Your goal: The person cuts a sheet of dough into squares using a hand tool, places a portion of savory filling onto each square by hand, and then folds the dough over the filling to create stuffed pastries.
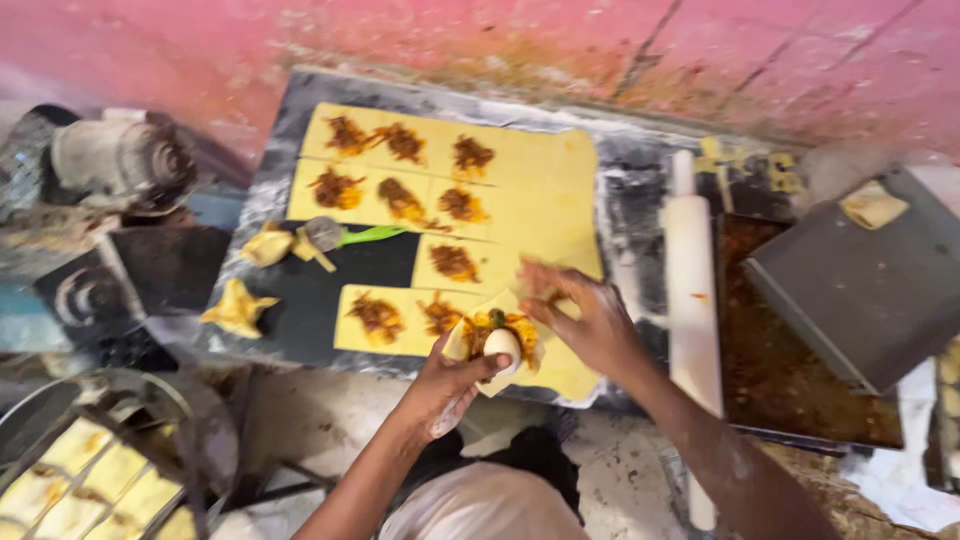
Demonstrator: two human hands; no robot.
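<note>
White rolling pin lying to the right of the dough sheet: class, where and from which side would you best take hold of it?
Probably at the bare middle of the long white cylindrical rolling pin, coming from above. It lies flat, lengthwise away from the person, between the yellow dough sheet and the brown filling tray, so its sides are crowded. The right hand is nearest.

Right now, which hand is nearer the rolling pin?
Right. The right hand works at the dough just left of the white rolling pin; the left hand, holding the egg, is farther left.
</note>
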